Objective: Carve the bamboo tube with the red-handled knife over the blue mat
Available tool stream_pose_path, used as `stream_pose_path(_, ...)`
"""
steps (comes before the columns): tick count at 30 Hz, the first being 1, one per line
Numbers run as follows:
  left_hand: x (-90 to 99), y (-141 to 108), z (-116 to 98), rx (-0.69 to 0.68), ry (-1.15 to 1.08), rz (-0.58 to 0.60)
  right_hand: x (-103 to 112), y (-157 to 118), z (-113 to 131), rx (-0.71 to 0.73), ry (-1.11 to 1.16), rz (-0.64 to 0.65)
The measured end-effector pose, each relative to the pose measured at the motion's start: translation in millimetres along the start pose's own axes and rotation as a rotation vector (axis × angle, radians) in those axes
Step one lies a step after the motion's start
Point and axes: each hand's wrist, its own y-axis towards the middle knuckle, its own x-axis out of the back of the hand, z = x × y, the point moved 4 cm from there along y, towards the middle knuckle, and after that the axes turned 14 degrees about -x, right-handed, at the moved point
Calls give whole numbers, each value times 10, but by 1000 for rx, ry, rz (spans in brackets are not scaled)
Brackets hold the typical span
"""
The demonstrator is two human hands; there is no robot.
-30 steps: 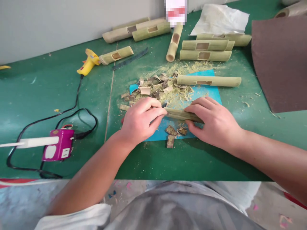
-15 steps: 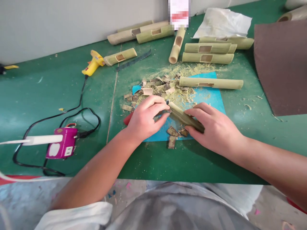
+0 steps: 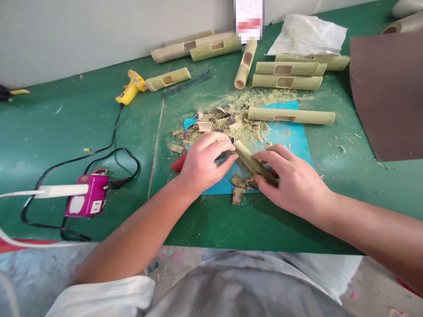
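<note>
My right hand (image 3: 292, 180) is closed around the near end of a bamboo tube (image 3: 248, 157), which slants over a blue sheet (image 3: 291, 138). At the tube's far end, my left hand (image 3: 209, 160) has its fingers curled, with the fingertips close to the rim. What lies inside those fingers is hidden. A red handle (image 3: 179, 163) sticks out behind the left hand, and a small dark tip shows past its fingers. A few brown bamboo chips (image 3: 237, 193) lie just below the tube.
Bamboo chips and shavings (image 3: 220, 119) cover the sheet's far left. A notched bamboo tube (image 3: 307, 116) lies beyond my hands, with several more behind. To the left are a yellow glue gun (image 3: 132, 88), a dark blade-like strip (image 3: 188, 83) and a purple power adapter (image 3: 87, 193). Brown board (image 3: 390, 97) lies right.
The bamboo tube has turned in my hands, so a paler, smoother side faces up now. Both hands stay in nearly the same places. The whole view has shifted slightly.
</note>
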Motion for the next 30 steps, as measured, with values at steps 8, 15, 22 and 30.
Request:
stream_pose_path(8, -40, 16, -96, -26, 21, 22, 4, 4, -13, 5, 2, -11)
stream_pose_path(15, -30, 21, -79, -26, 26, 26, 0, 7, -10, 12, -2, -12)
stream_pose_path(22, -38, 37, -75, -40, 80, 33, 12, 10, -11, 7, 4, -20)
stream_pose_path(30, -30, 48, -50, -66, 77, 51, -1, 10, -28, -8, 3, 1)
